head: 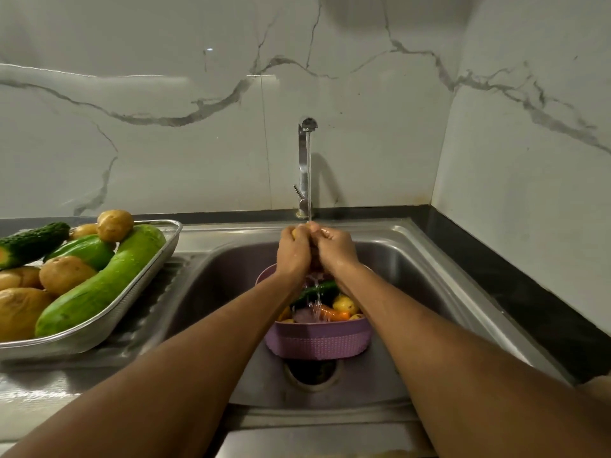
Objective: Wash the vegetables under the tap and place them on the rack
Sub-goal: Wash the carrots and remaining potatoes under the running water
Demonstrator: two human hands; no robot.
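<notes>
Head view: we rub a potato (296, 233) under the tap (306, 166), with risk of a slip.

Our left hand (292, 251) and right hand (334, 247) both curl around the wet potato above the basket (319, 342) in the sink (413, 259). We judge it may slip from wet fingers and fall back among the unwashed ones. The rack (155, 259) on the left is already heaped, so one more potato could roll off.
</notes>
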